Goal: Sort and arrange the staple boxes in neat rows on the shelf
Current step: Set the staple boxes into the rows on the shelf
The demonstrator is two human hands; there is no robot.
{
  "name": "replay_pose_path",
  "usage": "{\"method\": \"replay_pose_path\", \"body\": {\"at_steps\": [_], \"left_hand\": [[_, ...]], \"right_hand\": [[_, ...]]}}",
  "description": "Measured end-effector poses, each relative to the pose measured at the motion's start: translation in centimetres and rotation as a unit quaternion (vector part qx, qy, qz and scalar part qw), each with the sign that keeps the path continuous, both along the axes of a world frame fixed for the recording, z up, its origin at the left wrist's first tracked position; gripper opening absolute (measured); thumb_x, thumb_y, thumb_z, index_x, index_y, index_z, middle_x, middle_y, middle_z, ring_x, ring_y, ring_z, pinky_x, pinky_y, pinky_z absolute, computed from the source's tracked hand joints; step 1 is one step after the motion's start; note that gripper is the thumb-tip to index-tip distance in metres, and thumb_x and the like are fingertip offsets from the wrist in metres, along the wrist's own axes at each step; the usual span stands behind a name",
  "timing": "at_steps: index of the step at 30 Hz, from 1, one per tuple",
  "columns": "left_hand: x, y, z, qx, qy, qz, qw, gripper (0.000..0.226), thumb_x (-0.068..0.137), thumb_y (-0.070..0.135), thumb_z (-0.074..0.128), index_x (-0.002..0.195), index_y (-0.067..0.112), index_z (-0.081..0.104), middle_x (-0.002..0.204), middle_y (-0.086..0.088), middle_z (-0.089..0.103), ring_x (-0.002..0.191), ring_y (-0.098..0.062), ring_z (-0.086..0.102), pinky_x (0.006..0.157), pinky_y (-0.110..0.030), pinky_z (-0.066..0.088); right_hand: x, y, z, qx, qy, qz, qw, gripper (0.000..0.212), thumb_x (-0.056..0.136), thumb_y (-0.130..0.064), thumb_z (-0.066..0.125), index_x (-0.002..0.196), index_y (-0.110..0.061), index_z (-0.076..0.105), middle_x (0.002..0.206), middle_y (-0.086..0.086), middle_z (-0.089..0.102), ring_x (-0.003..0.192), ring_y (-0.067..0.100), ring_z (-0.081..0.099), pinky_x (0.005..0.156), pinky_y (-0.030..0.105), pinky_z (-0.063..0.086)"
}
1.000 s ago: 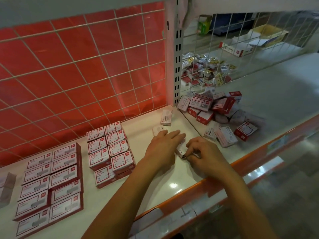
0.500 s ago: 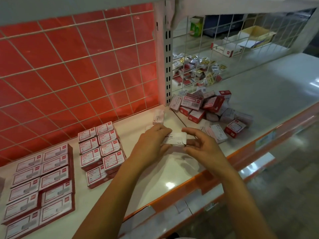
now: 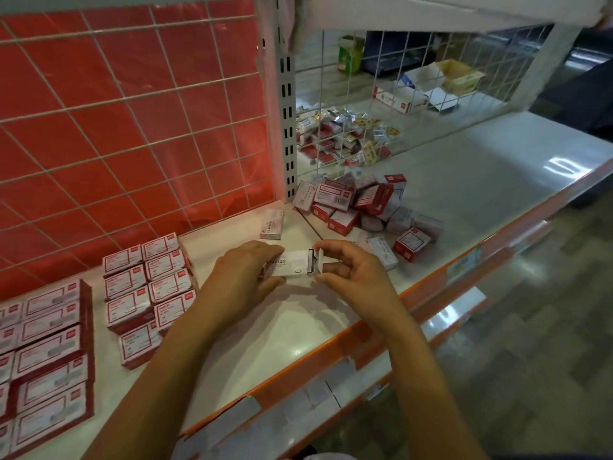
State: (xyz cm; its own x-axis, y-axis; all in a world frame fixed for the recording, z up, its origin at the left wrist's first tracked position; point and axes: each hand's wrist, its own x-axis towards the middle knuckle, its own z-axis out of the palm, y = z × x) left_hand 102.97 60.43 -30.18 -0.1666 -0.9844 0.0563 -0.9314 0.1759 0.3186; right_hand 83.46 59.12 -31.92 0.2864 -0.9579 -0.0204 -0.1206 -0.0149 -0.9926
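Both hands hold one white staple box (image 3: 292,265) just above the shelf (image 3: 292,330). My left hand (image 3: 242,277) grips its left end. My right hand (image 3: 351,273) pinches its right end, where a flap stands open and a dark inside shows. A second white staple box (image 3: 272,224) lies behind it near the upright post. Red-and-white staple boxes lie in neat rows at the left (image 3: 146,287) and far left (image 3: 46,360). A loose pile of staple boxes (image 3: 361,207) sits to the right of the post.
A wire grid with red backing (image 3: 132,127) closes the back. A perforated white post (image 3: 287,104) divides the shelf. Behind the right grid lie more small boxes (image 3: 338,137) and open cartons (image 3: 428,88). The shelf's orange front edge (image 3: 431,280) runs diagonally, with floor beyond.
My hands lifted the white box off the shelf and turned it lengthwise between them. Its right end flap has come open. The view shifted slightly right.
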Motion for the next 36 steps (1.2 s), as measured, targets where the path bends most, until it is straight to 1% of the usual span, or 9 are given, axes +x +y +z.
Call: {"method": "replay_pose_path", "body": {"at_steps": [5,10,17,21,24,27,30,33,36], "left_hand": [[0.2,0.1,0.2,-0.007,-0.002,0.0,1.0,0.054,0.087,0.035,0.065,0.137,0.023,0.05,0.135,-0.002,0.055,0.118,-0.019,0.051,0.097,-0.031,0.04],[0.3,0.2,0.4,-0.018,0.013,0.01,1.0,0.053,0.084,0.035,0.068,0.134,0.023,0.053,0.131,-0.002,0.057,0.11,-0.019,0.054,0.092,-0.032,0.046],[-0.1,0.6,0.8,-0.04,0.025,0.027,0.999,0.054,0.081,0.035,0.072,0.131,0.023,0.056,0.128,-0.001,0.057,0.103,-0.019,0.058,0.085,-0.037,0.053],[-0.5,1.0,1.0,-0.053,0.018,0.028,0.998,0.053,0.081,0.034,0.073,0.13,0.023,0.057,0.126,0.001,0.057,0.1,-0.019,0.058,0.078,-0.027,0.049],[-0.6,1.3,1.1,-0.058,0.002,0.035,0.998,0.053,0.082,0.036,0.071,0.132,0.025,0.056,0.127,0.002,0.056,0.101,-0.019,0.058,0.076,-0.027,0.046],[-0.6,1.4,1.0,-0.06,-0.003,0.045,0.997,0.054,0.082,0.039,0.07,0.132,0.026,0.056,0.127,0.002,0.056,0.1,-0.019,0.058,0.076,-0.028,0.048],[-0.5,1.4,0.7,-0.065,-0.004,0.052,0.996,0.054,0.082,0.04,0.07,0.132,0.026,0.056,0.124,0.002,0.057,0.097,-0.019,0.058,0.073,-0.028,0.048],[-0.4,1.5,0.5,-0.071,0.002,0.059,0.996,0.054,0.081,0.04,0.071,0.131,0.025,0.057,0.122,0.002,0.058,0.095,-0.018,0.059,0.073,-0.03,0.05],[-0.2,1.6,0.4,-0.071,0.011,0.065,0.995,0.054,0.081,0.039,0.072,0.13,0.023,0.058,0.121,0.001,0.059,0.094,-0.018,0.059,0.072,-0.03,0.052]], "right_hand": [[0.1,-0.1,0.1,0.02,-0.023,0.013,0.999,0.051,0.08,0.008,0.065,0.109,-0.033,0.059,0.11,0.004,0.069,0.095,0.015,0.069,0.086,0.031,0.055],[0.2,-0.1,0.0,0.02,-0.028,0.01,0.999,0.048,0.082,0.002,0.067,0.112,-0.035,0.06,0.1,0.007,0.072,0.091,0.023,0.069,0.088,0.038,0.055],[0.8,-0.2,0.3,0.018,-0.007,-0.023,1.0,0.042,0.086,0.003,0.061,0.118,-0.024,0.06,0.106,-0.005,0.067,0.086,0.012,0.069,0.08,0.032,0.057],[1.0,-0.1,0.5,0.025,0.031,-0.043,0.998,0.045,0.082,0.005,0.064,0.117,-0.024,0.063,0.096,-0.009,0.068,0.081,0.01,0.069,0.08,0.034,0.057],[1.2,0.0,0.4,0.037,0.03,-0.051,0.998,0.046,0.081,0.005,0.064,0.119,-0.021,0.065,0.094,-0.009,0.07,0.082,0.013,0.069,0.082,0.033,0.057],[1.5,0.2,0.1,0.043,0.022,-0.057,0.997,0.046,0.081,0.002,0.065,0.121,-0.022,0.063,0.094,-0.009,0.072,0.089,0.015,0.068,0.085,0.033,0.056],[1.9,0.4,-0.3,0.041,0.01,-0.057,0.997,0.045,0.084,-0.002,0.064,0.124,-0.023,0.06,0.1,-0.011,0.07,0.093,0.01,0.067,0.087,0.032,0.055],[2.3,0.3,-0.4,0.057,-0.024,-0.062,0.996,0.043,0.087,0.0,0.06,0.125,-0.022,0.061,0.104,-0.008,0.07,0.09,0.006,0.068,0.086,0.032,0.056],[2.4,0.3,-0.4,0.085,-0.077,-0.076,0.99,0.043,0.089,0.007,0.055,0.122,-0.02,0.063,0.092,-0.011,0.069,0.082,0.004,0.069,0.081,0.025,0.056]]}}
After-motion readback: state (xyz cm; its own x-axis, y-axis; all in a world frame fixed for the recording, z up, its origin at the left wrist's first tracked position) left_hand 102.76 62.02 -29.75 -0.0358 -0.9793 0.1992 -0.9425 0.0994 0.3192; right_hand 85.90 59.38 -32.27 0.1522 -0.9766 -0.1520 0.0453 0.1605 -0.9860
